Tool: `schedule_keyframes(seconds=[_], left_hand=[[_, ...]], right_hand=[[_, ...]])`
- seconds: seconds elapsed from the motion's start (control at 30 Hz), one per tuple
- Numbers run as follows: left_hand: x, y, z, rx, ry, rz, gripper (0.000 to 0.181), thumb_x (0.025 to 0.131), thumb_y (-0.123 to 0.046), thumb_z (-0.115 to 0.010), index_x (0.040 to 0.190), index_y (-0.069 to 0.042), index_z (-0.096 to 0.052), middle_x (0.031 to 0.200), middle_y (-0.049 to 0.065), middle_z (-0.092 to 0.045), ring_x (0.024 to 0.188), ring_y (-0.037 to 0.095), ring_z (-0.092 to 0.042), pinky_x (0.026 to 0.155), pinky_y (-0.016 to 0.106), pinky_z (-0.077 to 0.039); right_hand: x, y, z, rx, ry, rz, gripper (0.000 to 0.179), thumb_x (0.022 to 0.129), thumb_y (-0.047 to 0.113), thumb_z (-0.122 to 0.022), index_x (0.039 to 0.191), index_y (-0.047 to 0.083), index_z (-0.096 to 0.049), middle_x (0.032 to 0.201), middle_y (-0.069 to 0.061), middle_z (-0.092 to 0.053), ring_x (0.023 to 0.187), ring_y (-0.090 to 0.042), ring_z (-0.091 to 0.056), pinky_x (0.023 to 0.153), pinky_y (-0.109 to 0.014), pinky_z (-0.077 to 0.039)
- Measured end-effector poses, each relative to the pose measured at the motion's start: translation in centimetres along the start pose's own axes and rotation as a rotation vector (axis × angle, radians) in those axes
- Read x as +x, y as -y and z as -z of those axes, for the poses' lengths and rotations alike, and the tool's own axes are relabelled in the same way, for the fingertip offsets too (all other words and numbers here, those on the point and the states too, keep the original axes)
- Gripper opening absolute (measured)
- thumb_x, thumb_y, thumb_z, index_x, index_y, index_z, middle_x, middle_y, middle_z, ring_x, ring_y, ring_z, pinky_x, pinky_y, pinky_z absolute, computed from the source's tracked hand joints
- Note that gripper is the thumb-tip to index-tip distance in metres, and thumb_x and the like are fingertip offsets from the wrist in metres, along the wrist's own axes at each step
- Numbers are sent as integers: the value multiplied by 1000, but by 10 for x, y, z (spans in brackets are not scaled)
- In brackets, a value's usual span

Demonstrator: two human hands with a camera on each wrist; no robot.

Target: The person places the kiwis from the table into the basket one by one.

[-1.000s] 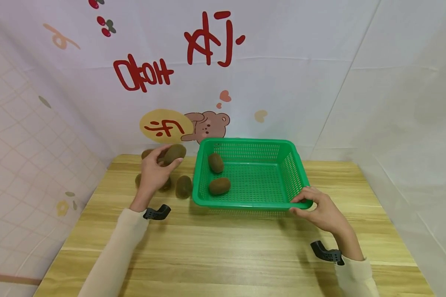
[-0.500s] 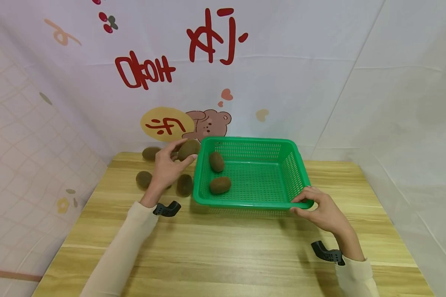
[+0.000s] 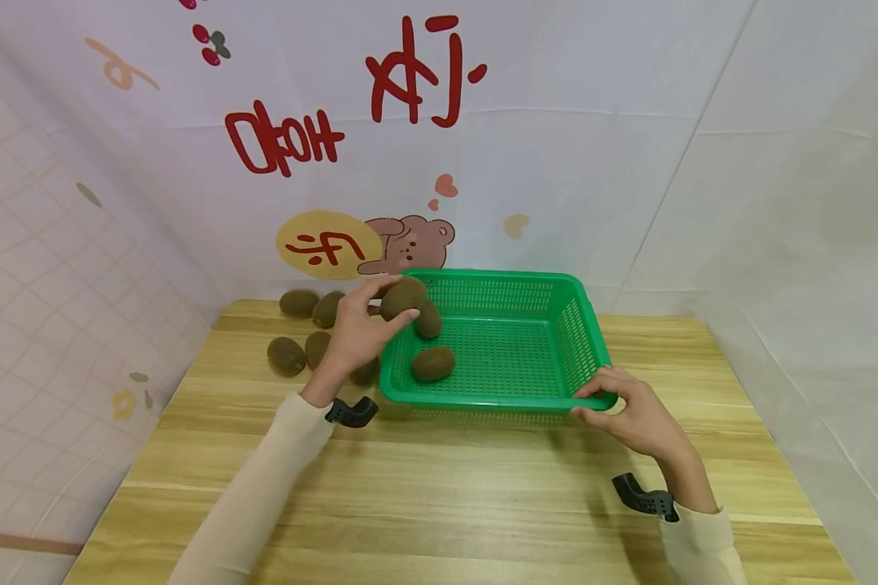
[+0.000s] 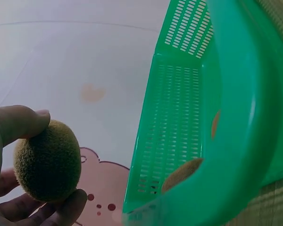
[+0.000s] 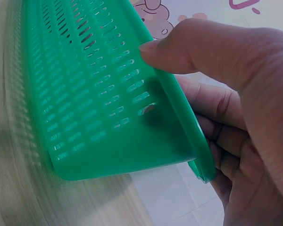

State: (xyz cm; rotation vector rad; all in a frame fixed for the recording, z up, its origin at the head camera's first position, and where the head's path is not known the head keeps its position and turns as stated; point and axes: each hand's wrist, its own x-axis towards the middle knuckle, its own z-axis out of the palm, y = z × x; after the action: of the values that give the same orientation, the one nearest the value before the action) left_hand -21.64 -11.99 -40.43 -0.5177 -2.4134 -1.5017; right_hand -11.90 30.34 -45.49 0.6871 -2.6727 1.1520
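My left hand (image 3: 360,335) pinches a brown fuzzy kiwi (image 3: 403,298) between thumb and fingers, above the left end of a green plastic basket (image 3: 483,404). In the left wrist view the same kiwi (image 4: 48,161) is held beside the basket's rim (image 4: 254,113). Inside the basket lie two kiwis, one (image 3: 428,320) partly behind the held one and another (image 3: 433,365) nearer the front. My right hand (image 3: 632,412) grips the basket's front right corner; the right wrist view shows the thumb (image 5: 165,55) over the rim and the fingers curled on the other side.
On the wooden table (image 3: 468,504), left of the basket, several more kiwis (image 3: 286,356) lie loose, one (image 3: 366,371) partly hidden by my left wrist. A white printed cloth (image 3: 578,162) hangs behind the table and along its sides.
My left hand has carried the kiwi rightward from over the loose kiwis to the basket's left end. The right hand and the basket have stayed in place.
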Motion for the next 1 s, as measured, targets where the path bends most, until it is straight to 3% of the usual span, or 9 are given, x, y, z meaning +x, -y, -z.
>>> schedule_keyframes(seconds=[0.33,0.57,0.87,1.0], left_hand=[[1,-2,-11,65,68,-39,57,90,-24,-81,142,-9,-60,127,11,-65,115,25,-63,94,45,-56],[0,0,-10,49,103,-8,56,92,-22,-79,143,-10,-59,126,13,-62,115,30,-62,98,50,-57],[-4,5,-1,131,121,-28,63,91,-27,-80,146,-9,-55,138,14,-56,124,38,-57,102,52,-54],[-6,8,4,177,123,2,67,90,-33,-80,148,-13,-53,146,11,-52,133,32,-51,108,51,-50]], right_hand=[[0,-1,0,10,-2,7,25,81,6,-87,93,24,-76,90,10,-65,87,-5,-54,81,-15,-44],[1,0,1,5,1,19,20,82,6,-86,94,19,-77,90,7,-66,86,-5,-54,80,-15,-45],[0,2,2,6,1,13,22,83,8,-86,95,24,-76,91,9,-65,86,-5,-54,79,-15,-44],[0,3,2,9,9,10,21,84,9,-85,95,24,-75,91,7,-65,86,-6,-54,80,-15,-44]])
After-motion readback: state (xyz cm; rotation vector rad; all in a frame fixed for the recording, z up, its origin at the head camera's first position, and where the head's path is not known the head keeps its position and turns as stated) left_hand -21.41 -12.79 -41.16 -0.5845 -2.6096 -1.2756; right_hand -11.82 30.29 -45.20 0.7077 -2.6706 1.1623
